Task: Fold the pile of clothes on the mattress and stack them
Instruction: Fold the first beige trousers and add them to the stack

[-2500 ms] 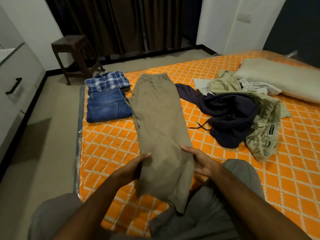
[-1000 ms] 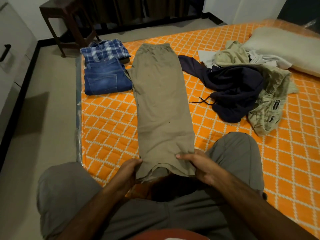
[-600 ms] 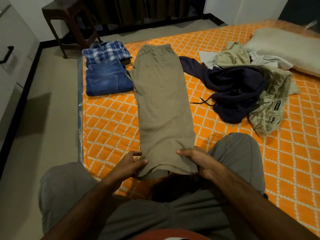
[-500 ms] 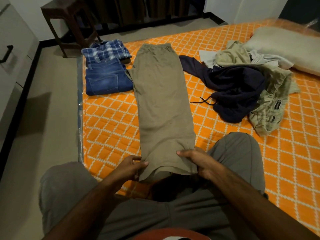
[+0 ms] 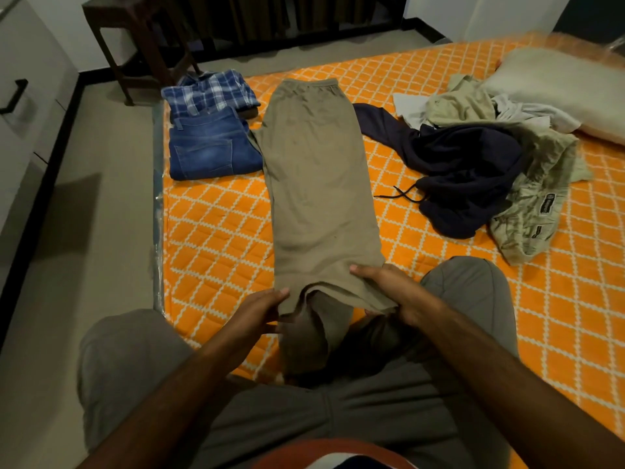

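Head view shows my fingers first. My left hand [image 5: 260, 308] pinches the left corner of the top leg end of the pants [image 5: 318, 184], thumb on top and fingers tucked under. My right hand [image 5: 389, 289] does the same on the right corner, with its fingers laid flat on the cloth and its thumb curled under the edge. I hold both corners so the hem stays straight when I lift it.

Only the top leg is in my grip. The leg below sticks out past it, toward my lap, so I think the two legs are not lined up yet.

Further out, the pants lie long and flat on the mattress [image 5: 216, 231], waist end far from me. They lie that way so I can bring the hem up to the waist in one easy fold.

To the left, just beside the waist end, sit the jeans [image 5: 209, 147] with the shirt [image 5: 209, 91] behind them, both folded. That looks like my stack spot, kept close so the pants can go there next.

To the right is the pile [image 5: 480, 164], with dark and pale clothes all mixed up and not folded yet. It leans on a pillow [image 5: 568, 89].
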Motion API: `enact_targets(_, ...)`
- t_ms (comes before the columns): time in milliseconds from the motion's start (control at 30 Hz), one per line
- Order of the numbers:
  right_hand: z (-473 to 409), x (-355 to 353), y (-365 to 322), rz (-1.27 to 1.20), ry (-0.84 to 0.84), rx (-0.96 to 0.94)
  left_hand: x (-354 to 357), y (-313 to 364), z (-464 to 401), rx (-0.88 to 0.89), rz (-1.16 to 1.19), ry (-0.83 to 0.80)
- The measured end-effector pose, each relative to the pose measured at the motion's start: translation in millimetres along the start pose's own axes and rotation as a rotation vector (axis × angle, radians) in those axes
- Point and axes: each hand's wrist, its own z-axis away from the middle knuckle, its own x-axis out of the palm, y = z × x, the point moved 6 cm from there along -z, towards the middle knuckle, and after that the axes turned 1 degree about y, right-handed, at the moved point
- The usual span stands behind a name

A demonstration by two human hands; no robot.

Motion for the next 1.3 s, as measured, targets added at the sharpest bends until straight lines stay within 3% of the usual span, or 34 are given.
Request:
enact_targets(100,1,-3,-2,-0.179,-0.055,0.099,2,3,-4,0.048,0.072,0.018)
enact_targets(333,3,-6,3,-0.251,-0.04,-0.01,1,-4,-2,0.034,0.033,0.028)
enact_targets(500,1,7,-6,-0.43,-0.142,0.02,27,-35,-4,-0.165,-0.041,-0.082)
enact_targets(633,-2,23,-42,-0.541,-0.166,-0.019,48,-41,-7,-0.163,-0.155,-0.204)
enact_targets(733,-7,34,-75,-0.57,-0.203,-0.057,55,-43,-12,-0.063,-0.363,-0.277)
enact_targets(833,-10,44,-109,-0.56,-0.258,-0.059,60,-48,-22,0.088,-0.602,-0.211)
enact_targets(933,-11,56,-141,-0.556,-0.304,-0.066,87,-33,-23,0.359,-0.77,-0.23)
enact_targets(1000,-11,65,-160,-0.546,-0.345,-0.084,117,-18,-13,0.622,-1.014,-0.289)
enact_targets(1100,-7,76,-175,-0.501,-0.41,-0.095,150,-15,-3,0.82,-1.338,-0.365)
enact_targets(1167,-2,78,-172,-0.463,-0.425,-0.098,157,-14,0,0.83,-1.324,-0.441)
enact_targets(1233,1,74,-157,-0.394,-0.41,-0.114,152,-7,4,0.755,-1.131,-0.556)
enact_targets(1300,6,62,-131,-0.315,-0.375,-0.12,140,6,19,0.792,-1.042,-0.602)
